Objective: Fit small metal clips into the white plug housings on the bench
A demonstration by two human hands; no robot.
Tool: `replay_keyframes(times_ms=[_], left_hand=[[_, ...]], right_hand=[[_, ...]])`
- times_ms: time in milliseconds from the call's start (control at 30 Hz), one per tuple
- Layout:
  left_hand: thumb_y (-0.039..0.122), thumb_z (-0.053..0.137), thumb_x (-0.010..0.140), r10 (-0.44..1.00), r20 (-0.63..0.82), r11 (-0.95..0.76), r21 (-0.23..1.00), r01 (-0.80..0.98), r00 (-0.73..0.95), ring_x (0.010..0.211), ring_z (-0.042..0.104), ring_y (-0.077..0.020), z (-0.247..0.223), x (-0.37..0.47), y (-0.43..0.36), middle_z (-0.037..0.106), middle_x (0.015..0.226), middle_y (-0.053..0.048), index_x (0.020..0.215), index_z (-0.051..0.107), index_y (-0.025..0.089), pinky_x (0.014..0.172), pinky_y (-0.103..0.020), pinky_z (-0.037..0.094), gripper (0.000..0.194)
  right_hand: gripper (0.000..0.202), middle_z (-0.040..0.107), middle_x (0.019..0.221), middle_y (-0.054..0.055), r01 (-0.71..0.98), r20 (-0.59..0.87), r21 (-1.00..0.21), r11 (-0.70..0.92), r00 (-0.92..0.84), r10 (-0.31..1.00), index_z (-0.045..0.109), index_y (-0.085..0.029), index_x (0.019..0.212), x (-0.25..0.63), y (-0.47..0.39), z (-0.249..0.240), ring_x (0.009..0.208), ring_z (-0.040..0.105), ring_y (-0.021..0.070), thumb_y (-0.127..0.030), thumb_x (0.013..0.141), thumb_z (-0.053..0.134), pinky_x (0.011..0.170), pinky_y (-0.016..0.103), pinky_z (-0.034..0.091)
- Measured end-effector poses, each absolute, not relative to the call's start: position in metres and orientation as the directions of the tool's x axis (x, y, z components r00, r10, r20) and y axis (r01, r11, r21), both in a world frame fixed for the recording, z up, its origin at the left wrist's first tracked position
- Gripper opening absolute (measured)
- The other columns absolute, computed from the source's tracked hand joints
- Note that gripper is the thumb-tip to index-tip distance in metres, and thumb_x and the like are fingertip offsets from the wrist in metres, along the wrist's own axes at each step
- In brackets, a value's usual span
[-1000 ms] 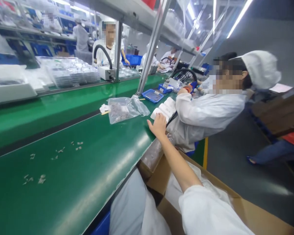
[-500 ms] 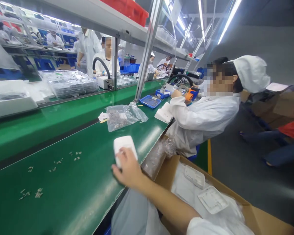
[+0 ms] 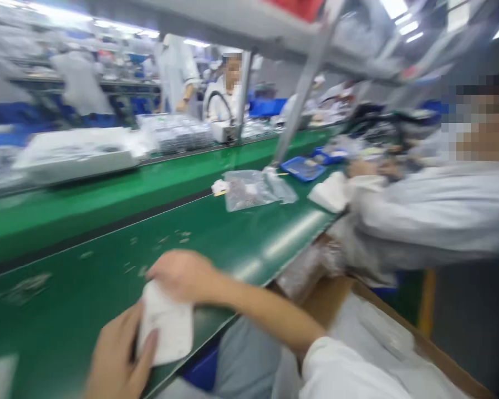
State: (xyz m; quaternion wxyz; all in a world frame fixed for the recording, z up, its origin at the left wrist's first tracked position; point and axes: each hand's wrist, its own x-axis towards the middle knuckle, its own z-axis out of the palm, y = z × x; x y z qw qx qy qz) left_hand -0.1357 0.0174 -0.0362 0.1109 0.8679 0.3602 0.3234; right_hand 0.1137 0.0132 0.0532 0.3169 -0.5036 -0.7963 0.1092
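A white plastic housing (image 3: 168, 332) with rounded corners lies near the belt's front edge. My left hand (image 3: 118, 352) grips it from the left, the thumb on its face and the fingers along its far side. Over its upper edge bends my right hand (image 3: 183, 275), fingers curled together with the tips pointing left. What those fingertips hold, if anything, is too blurred to make out. Small metal pieces (image 3: 184, 237) lie scattered on the green belt (image 3: 216, 238) just beyond, and a blurred heap of similar bits (image 3: 31, 287) sits farther left.
A clear plastic bag (image 3: 249, 191) and a blue tray (image 3: 303, 168) lie farther along the belt. At right sits a co-worker in a white sleeve (image 3: 424, 216). A cardboard box (image 3: 449, 360) with white parts stands below right. A metal post (image 3: 307, 83) rises behind the belt.
My right hand has brought the white housing left and closer, then shifted to its upper edge. My left hand has come into view and taken hold of it. The view has turned left.
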Motion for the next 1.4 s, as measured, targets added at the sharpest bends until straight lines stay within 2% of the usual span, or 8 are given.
replay_keyframes(times_ms=[67, 167, 300, 500, 667, 833, 1200, 1400], left_hand=[[0.034, 0.054, 0.095, 0.692, 0.433, -0.722, 0.442, 0.533, 0.578, 0.11, 0.059, -0.0254, -0.019, -0.131, 0.001, 0.064, 0.124, -0.009, 0.135, 0.053, 0.025, 0.092, -0.042, 0.051, 0.041], [0.03, 0.055, 0.096, 0.8, 0.336, -0.595, 0.545, 0.59, 0.496, 0.11, 0.057, -0.0233, -0.01, -0.126, -0.005, 0.063, 0.118, -0.009, 0.126, 0.06, 0.023, 0.094, -0.041, 0.051, 0.03], [0.027, 0.059, 0.095, 0.865, 0.355, -0.502, 0.625, 0.598, 0.355, 0.101, 0.057, -0.0206, -0.011, -0.127, -0.009, 0.062, 0.108, -0.007, 0.113, 0.067, 0.022, 0.088, -0.038, 0.051, 0.02], [0.024, 0.058, 0.096, 0.863, 0.347, -0.503, 0.671, 0.545, 0.368, 0.098, 0.056, -0.0193, -0.011, -0.125, -0.01, 0.062, 0.104, -0.006, 0.117, 0.069, 0.023, 0.085, -0.037, 0.049, 0.024], [0.025, 0.058, 0.096, 0.882, 0.296, -0.464, 0.681, 0.566, 0.366, 0.099, 0.056, -0.0199, -0.009, -0.123, -0.006, 0.063, 0.104, -0.007, 0.119, 0.07, 0.025, 0.086, -0.038, 0.049, 0.026], [0.025, 0.06, 0.094, 0.892, 0.28, -0.444, 0.691, 0.57, 0.356, 0.098, 0.057, -0.0194, -0.006, -0.122, -0.004, 0.063, 0.103, -0.006, 0.117, 0.071, 0.025, 0.087, -0.037, 0.05, 0.025], [0.028, 0.055, 0.094, 0.873, 0.253, -0.466, 0.681, 0.564, 0.416, 0.102, 0.059, -0.0219, 0.0, -0.122, -0.005, 0.066, 0.107, -0.007, 0.119, 0.069, 0.023, 0.09, -0.04, 0.046, 0.029], [0.025, 0.056, 0.093, 0.88, 0.177, -0.424, 0.71, 0.563, 0.44, 0.106, 0.059, -0.0208, 0.007, -0.12, -0.008, 0.071, 0.113, -0.003, 0.117, 0.064, 0.023, 0.09, -0.038, 0.039, 0.026]], right_hand=[[0.017, 0.07, 0.103, 0.005, 0.709, 0.414, -0.563, 0.425, -0.204, 0.887, 0.069, -0.021, 0.097, 0.134, 0.048, 0.044, 0.096, 0.063, 0.0182, -0.013, 0.091, 0.056, 0.089, 0.034, 0.05], [0.014, 0.068, 0.099, 0.008, 0.724, 0.358, -0.59, 0.357, -0.161, 0.92, 0.068, -0.017, 0.097, 0.148, 0.091, 0.017, 0.088, 0.062, 0.019, -0.012, 0.088, 0.058, 0.082, 0.034, 0.049], [0.017, 0.067, 0.104, 0.009, 0.666, 0.369, -0.559, 0.495, -0.335, 0.867, 0.069, -0.017, 0.1, 0.137, 0.097, -0.001, 0.094, 0.061, 0.0204, -0.013, 0.093, 0.054, 0.085, 0.035, 0.049], [0.017, 0.067, 0.105, 0.009, 0.636, 0.291, -0.384, 0.67, -0.605, 0.741, 0.071, -0.018, 0.099, 0.092, 0.104, 0.01, 0.101, 0.059, 0.0216, -0.017, 0.096, 0.054, 0.09, 0.034, 0.047], [0.021, 0.063, 0.113, 0.011, 0.775, 0.261, -0.345, 0.529, -0.462, 0.847, 0.068, -0.016, 0.11, 0.079, 0.147, 0.012, 0.108, 0.057, 0.0215, -0.017, 0.098, 0.051, 0.095, 0.032, 0.043], [0.01, 0.063, 0.097, 0.011, 0.822, 0.196, -0.343, 0.454, -0.41, 0.891, 0.07, -0.016, 0.089, 0.072, 0.174, 0.005, 0.089, 0.061, 0.0219, -0.014, 0.091, 0.06, 0.077, 0.03, 0.043], [0.023, 0.068, 0.102, 0.009, 0.712, 0.28, -0.444, 0.544, -0.466, 0.839, 0.059, -0.015, 0.113, 0.095, 0.1, 0.047, 0.085, 0.063, 0.0174, -0.014, 0.1, 0.04, 0.074, 0.029, 0.047], [0.017, 0.07, 0.094, 0.005, 0.734, 0.131, -0.324, 0.597, -0.59, 0.797, 0.065, -0.019, 0.095, 0.1, 0.015, 0.064, 0.08, 0.065, 0.018, -0.013, 0.095, 0.049, 0.068, 0.029, 0.046]])
